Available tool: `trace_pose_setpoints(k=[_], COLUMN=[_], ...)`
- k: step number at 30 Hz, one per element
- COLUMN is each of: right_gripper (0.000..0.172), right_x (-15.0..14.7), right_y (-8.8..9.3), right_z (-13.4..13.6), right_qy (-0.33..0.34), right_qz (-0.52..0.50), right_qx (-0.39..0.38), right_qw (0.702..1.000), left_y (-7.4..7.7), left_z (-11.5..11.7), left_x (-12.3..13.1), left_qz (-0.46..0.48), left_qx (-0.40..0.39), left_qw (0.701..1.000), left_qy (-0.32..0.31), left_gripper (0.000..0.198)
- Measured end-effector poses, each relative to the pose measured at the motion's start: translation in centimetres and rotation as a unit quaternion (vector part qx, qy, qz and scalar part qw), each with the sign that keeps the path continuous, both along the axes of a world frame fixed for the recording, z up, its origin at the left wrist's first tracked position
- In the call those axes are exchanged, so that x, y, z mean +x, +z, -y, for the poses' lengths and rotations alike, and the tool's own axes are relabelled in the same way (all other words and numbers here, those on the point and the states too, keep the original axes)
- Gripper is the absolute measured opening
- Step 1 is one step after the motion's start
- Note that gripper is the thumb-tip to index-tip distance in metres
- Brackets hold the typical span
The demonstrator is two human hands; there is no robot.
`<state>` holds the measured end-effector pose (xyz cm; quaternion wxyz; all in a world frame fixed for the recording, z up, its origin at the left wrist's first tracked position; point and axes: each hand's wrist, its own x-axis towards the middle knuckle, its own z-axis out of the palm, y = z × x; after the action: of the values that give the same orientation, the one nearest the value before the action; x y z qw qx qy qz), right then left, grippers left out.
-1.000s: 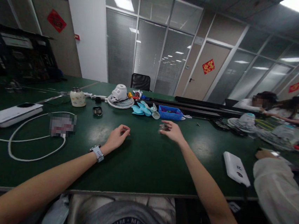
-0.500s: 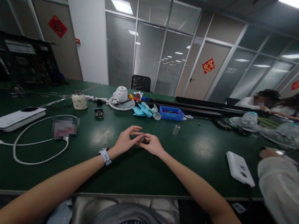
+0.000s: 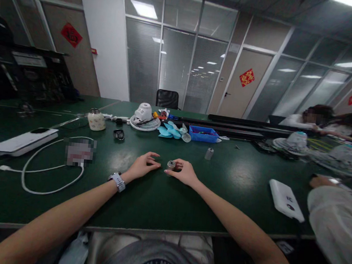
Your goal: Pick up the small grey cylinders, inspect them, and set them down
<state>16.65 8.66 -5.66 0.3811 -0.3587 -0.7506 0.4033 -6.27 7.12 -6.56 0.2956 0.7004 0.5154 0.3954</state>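
Small metal cylinder (image 3: pixel 171 165), shiny, round top with a darker centre; right hand (image 3: pixel 187 174) grips it side-on between thumb and fingers, cylinder at the fingertips; right forearm runs in diagonally from lower right, wrist low over the smooth, glossy green tabletop (image 3: pixel 168 208); left hand (image 3: pixel 142 166) holds nothing, fingers loosely curved and parted, thumb pointing inward, fingertips near the cylinder but apart from it; grey-strapped watch (image 3: pixel 117 181) on left wrist; second cylinder (image 3: pixel 209 154), plain grey metal, stands upright beyond the right hand; farther back, blue plastic bin (image 3: pixel 203 134) beside thin curved light-blue fan blades (image 3: pixel 170 130).
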Motion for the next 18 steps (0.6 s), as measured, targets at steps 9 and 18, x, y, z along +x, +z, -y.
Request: trace_pose_setpoints(k=[9, 18], right_gripper=[0.047, 0.047], right_x=[0.3, 4.7], right_y=[0.3, 1.6], right_z=[0.3, -3.6], right_qy=[0.006, 0.07], right_qz=[0.018, 0.062], right_qx=[0.0, -0.07], right_qw=[1.0, 0.993], left_y=[-0.4, -0.6], left_z=[-0.4, -0.7], left_x=[0.4, 0.1], left_qz=[0.041, 0.108], left_qx=[0.024, 0.013], left_qw=[0.995, 0.986], left_qy=[0.087, 0.127], left_gripper=[0.038, 0.015])
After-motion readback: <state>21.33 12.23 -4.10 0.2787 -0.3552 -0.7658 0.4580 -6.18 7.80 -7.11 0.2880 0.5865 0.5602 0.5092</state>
